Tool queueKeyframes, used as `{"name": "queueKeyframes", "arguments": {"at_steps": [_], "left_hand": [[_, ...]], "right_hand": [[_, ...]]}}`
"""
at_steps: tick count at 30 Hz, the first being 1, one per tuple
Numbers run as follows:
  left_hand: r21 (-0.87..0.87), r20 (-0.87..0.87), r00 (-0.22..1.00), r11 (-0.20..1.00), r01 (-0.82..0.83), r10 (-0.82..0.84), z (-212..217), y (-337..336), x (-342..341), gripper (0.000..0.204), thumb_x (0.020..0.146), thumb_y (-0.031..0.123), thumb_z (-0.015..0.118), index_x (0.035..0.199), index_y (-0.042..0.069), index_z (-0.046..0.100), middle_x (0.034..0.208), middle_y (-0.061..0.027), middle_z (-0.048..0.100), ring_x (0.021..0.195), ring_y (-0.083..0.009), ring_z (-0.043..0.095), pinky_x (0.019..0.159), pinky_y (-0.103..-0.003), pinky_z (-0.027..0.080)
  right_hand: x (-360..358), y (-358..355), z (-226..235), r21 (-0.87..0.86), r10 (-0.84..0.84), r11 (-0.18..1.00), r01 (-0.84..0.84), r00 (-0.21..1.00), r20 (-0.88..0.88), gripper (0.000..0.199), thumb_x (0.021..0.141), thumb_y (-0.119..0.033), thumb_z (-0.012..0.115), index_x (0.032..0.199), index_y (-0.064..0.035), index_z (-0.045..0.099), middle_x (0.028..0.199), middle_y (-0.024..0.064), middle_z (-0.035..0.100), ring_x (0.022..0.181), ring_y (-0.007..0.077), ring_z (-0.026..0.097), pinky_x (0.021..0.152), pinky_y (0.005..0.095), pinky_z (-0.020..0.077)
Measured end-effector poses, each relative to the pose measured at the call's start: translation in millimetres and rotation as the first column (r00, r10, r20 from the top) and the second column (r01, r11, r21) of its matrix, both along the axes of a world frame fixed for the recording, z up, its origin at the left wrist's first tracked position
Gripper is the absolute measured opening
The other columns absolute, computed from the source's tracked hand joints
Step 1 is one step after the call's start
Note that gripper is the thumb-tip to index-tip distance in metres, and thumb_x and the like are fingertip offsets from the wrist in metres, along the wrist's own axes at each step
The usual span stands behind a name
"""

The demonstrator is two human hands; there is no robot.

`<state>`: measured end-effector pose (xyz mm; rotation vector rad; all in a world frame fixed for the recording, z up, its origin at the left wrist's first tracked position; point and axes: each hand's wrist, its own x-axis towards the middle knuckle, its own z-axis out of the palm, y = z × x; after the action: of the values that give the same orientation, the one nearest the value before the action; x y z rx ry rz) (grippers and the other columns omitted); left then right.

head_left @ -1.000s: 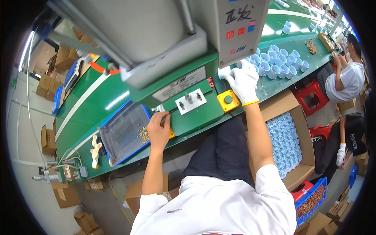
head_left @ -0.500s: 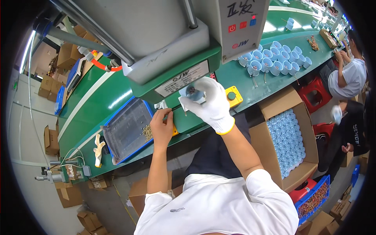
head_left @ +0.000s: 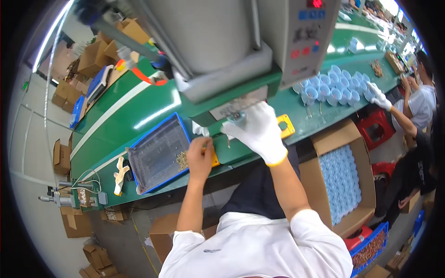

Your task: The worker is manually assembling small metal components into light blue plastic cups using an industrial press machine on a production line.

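Note:
My right hand (head_left: 260,134), in a white knitted glove with a yellow cuff, is closed around a small pale-blue plastic cup (head_left: 237,118). The cup sits below the front label of a green and grey press machine (head_left: 222,69), and the glove hides much of it. Bare, my left hand (head_left: 200,156) is beside a yellow button box (head_left: 214,160), fingers curled together; anything in them is hidden. A blue-rimmed tray (head_left: 160,155) lies left of that hand, with small brass-coloured parts (head_left: 182,161) at its near right corner.
Another yellow control box (head_left: 286,126) is right of my glove. Many blue cups (head_left: 334,88) stand on the green bench, where a co-worker's gloved hand (head_left: 380,98) reaches. An open carton (head_left: 320,183) of cups sits below the edge. A spare glove (head_left: 121,176) lies left.
The whole view has shifted, placing the bench and press farther right. A co-worker's gloved hand has come to the right end of the cups. My right hand keeps its cup beneath the press.

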<state>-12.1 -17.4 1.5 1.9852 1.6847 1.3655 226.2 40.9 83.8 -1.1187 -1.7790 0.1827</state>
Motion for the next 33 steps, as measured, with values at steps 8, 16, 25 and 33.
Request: {"name": "queueKeyframes", "arguments": {"at_steps": [8, 16, 25, 33], "left_hand": [[0.301, -0.175, 0.983, 0.953, 0.002, 0.053, -40.8, -58.0, -5.1, 0.013, 0.09, -0.003, 0.081, 0.102, 0.0, 0.078, 0.107, -0.0132, 0.082, 0.109, -0.0351, 0.079, 0.092, -0.045, 0.066], [0.308, -0.293, 0.934, 0.945, -0.109, 0.204, -17.6, -53.5, -1.6, 0.011, 0.089, 0.0, 0.081, 0.098, 0.001, 0.076, 0.1, -0.0126, 0.079, 0.098, -0.035, 0.077, 0.084, -0.045, 0.063], [0.215, -0.089, 0.991, 0.974, -0.076, 0.097, 7.8, -3.6, 24.2, 0.012, 0.091, 0.004, 0.082, 0.102, 0.002, 0.078, 0.097, -0.0121, 0.076, 0.09, -0.0337, 0.074, 0.078, -0.043, 0.06], [0.105, 0.043, 0.991, 0.986, -0.128, 0.124, -0.5, 3.8, 23.0, 0.01, 0.093, 0.006, 0.082, 0.102, 0.002, 0.079, 0.097, -0.0134, 0.077, 0.088, -0.0342, 0.075, 0.077, -0.043, 0.06]], "right_hand": [[105.7, -15.6, -143.8, 0.3, -0.059, 0.952, 0.063, 0.998, -0.024, 0.019, 0.097, -0.019, 0.069, 0.109, -0.0056, 0.075, 0.105, 0.0136, 0.075, 0.1, 0.0398, 0.071, 0.096, 0.0502, 0.0556], [113.1, 10.0, -145.2, 0.251, -0.011, 0.968, -0.009, 0.997, 0.077, 0.023, 0.099, -0.024, 0.066, 0.112, -0.0067, 0.074, 0.108, 0.0134, 0.072, 0.107, 0.0377, 0.066, 0.099, 0.0494, 0.0525], [114.0, 12.7, -159.4, -0.024, 0.044, 0.998, -0.053, 0.958, -0.284, 0.04, 0.106, -0.024, 0.06, 0.134, 0.0004, 0.071, 0.133, 0.0179, 0.071, 0.123, 0.0355, 0.067, 0.112, 0.0455, 0.0503], [113.2, 13.6, -161.1, -0.003, 0.021, 1.0, -0.022, 0.961, -0.277, 0.035, 0.105, -0.02, 0.061, 0.132, 0.0006, 0.072, 0.132, 0.0184, 0.072, 0.122, 0.0356, 0.067, 0.111, 0.0448, 0.0513]]}}
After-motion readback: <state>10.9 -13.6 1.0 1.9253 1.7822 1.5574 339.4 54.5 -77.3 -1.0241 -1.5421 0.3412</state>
